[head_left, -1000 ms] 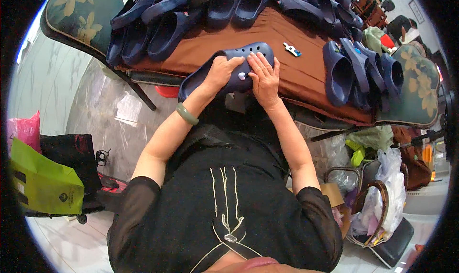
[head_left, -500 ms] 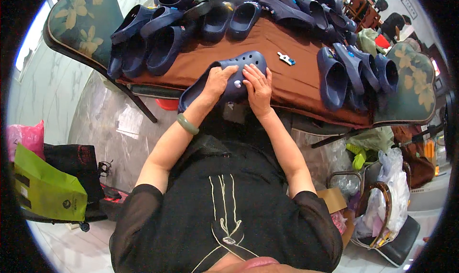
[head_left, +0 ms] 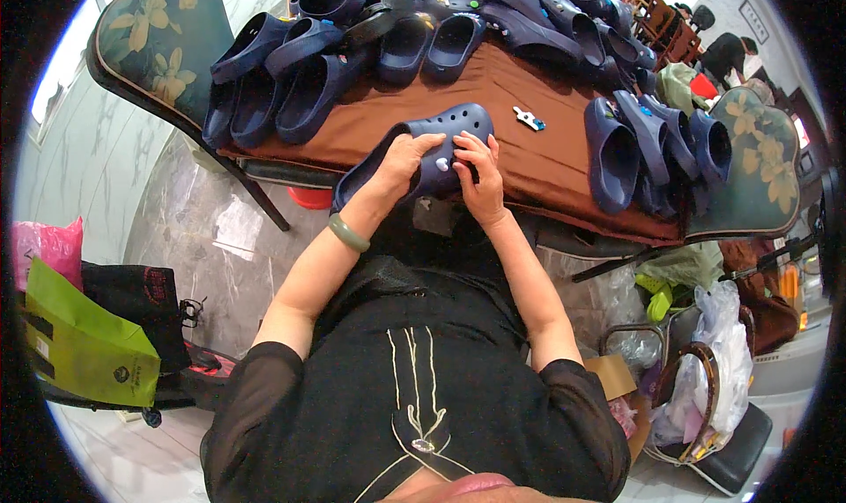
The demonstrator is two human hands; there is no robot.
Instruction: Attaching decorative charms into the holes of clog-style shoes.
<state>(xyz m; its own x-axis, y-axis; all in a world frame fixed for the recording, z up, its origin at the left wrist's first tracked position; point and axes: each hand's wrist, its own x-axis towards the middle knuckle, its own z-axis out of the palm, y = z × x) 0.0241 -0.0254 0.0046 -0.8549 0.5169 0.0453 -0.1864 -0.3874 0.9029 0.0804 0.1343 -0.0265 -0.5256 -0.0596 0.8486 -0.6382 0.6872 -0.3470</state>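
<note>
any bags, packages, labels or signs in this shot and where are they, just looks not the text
Green paper bag: floor, far left; flat, lime green with dark patches.
Pink plastic bag: above the green one; crumpled, bright pink.
Black bag: beside the green bag; dark, soft.
White plastic bags: lower right, on a chair; crinkled, translucent.
Framed sign: wall, top right; pale rectangle, dark marks.

Roughly twenty navy clogs point(head_left: 310, 97), one loose charm point(head_left: 529, 119), two floral chairs point(head_left: 154, 40).
</note>
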